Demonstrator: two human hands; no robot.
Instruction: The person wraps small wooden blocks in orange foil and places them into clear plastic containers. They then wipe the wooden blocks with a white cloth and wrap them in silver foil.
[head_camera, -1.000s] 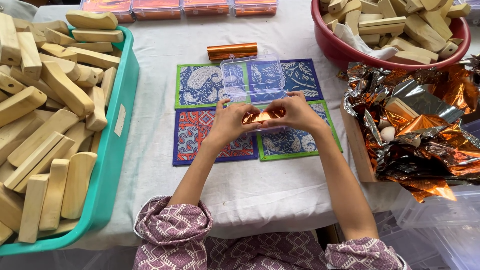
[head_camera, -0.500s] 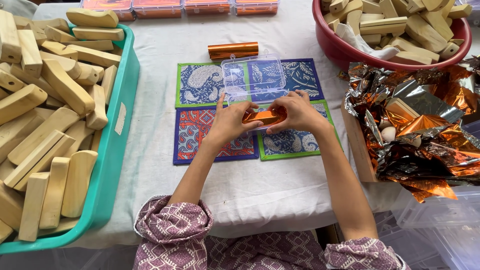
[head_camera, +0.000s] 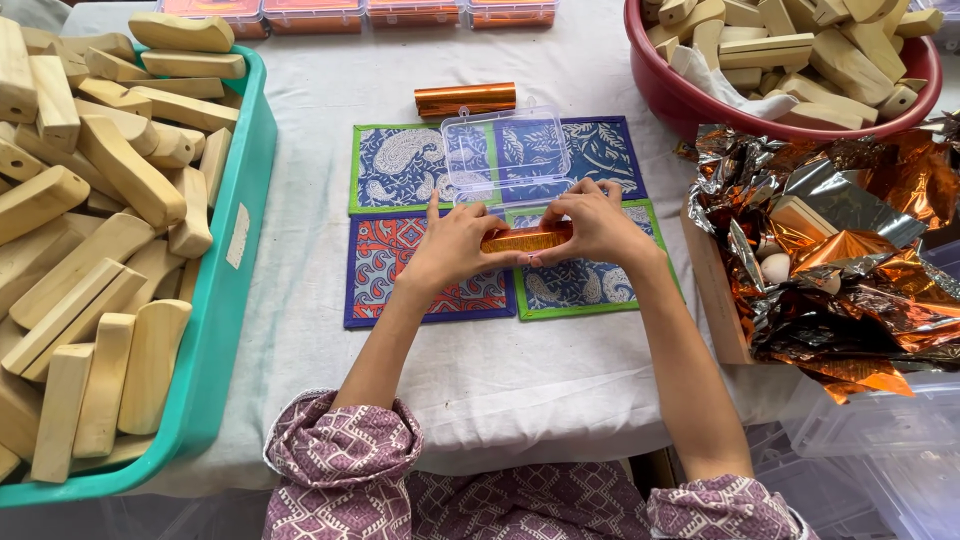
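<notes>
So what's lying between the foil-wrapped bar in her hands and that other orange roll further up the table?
In the head view, a clear plastic box lies open on the patterned mats, between the held bar and the roll.

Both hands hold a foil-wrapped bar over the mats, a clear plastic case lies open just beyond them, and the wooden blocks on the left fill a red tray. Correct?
Nearly: the head view shows the tray on the left is teal, not red. Both hands, left and right, do hold the foil-wrapped bar, with the clear case beyond.

From my feed the worktop (head_camera: 560, 380) wears a white cloth, lit evenly, probably daylight. A teal tray (head_camera: 225, 320) sits on its left edge, a red tub (head_camera: 700, 105) far right, clear plastic bins (head_camera: 880, 450) below.
</notes>
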